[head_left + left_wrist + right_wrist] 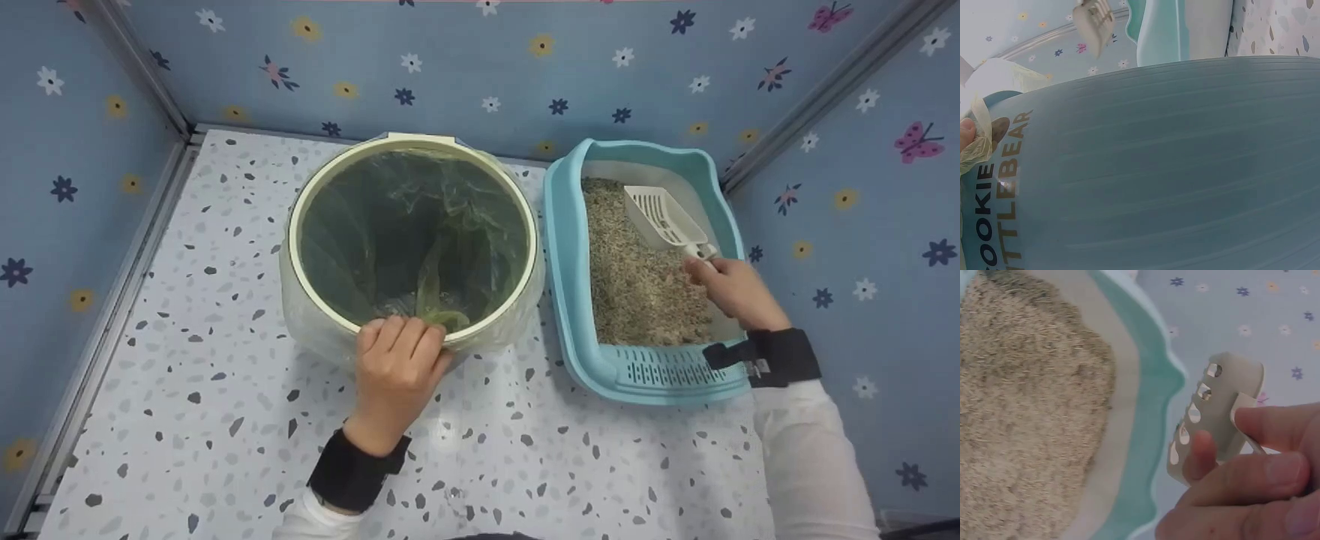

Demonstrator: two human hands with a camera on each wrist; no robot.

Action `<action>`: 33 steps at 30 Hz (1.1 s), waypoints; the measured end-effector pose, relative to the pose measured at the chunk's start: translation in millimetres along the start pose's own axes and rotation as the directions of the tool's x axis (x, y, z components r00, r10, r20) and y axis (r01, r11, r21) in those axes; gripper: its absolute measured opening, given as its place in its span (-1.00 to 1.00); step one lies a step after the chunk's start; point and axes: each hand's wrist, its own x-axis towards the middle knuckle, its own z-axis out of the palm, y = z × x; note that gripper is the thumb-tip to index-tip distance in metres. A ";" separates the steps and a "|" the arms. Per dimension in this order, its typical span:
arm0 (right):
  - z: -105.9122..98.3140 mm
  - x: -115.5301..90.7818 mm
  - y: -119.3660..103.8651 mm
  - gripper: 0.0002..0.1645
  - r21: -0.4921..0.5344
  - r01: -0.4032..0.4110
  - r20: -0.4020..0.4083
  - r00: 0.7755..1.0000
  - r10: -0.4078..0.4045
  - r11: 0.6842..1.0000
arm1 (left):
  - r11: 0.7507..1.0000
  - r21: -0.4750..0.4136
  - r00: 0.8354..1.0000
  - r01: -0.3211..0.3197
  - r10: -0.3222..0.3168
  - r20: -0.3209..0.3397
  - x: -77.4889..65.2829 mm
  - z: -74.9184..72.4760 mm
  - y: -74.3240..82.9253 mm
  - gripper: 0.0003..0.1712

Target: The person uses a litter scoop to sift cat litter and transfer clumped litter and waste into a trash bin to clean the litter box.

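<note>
My left hand (399, 367) grips the near rim of a round trash can (298, 277) lined with a thin yellowish bag (431, 281). In the left wrist view, its thumb (967, 134) presses the gathered bag against the can's lettered wall (1157, 169). My right hand (739, 289) holds a slotted litter scoop (667, 217) by its handle, over the right part of a blue litter box (568, 247). No litter shows in the scoop's basket. Up close in the right wrist view, the fingers (1230, 478) and thumb pinch the scoop (1219, 399) near the basket.
Grainy litter (645, 292) covers the bottom of the box, whose near ledge (675, 367) is perforated. The box stands right of the can on a speckled floor (210, 390). Flowered wall panels (480, 75) enclose the back and both sides.
</note>
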 end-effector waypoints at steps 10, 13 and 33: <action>-39.7 -18.6 -70.9 -0.33 -0.175 0.155 -0.025 0.987 -0.161 0.972 | 1.000 -0.002 1.000 0.000 0.000 0.000 -1.0 -0.5 -1.1 -0.87; -45.7 -22.6 -95.4 -0.37 -0.227 0.213 -0.005 0.976 -0.220 0.950 | 1.000 -0.001 1.000 0.002 -0.002 0.007 -1.3 -0.6 -1.0 -0.84; -34.4 -38.7 -207.6 -0.50 -0.488 0.437 0.086 0.886 -0.456 0.756 | 1.000 0.003 1.000 0.007 -0.007 0.027 -2.2 -0.5 -1.2 -0.85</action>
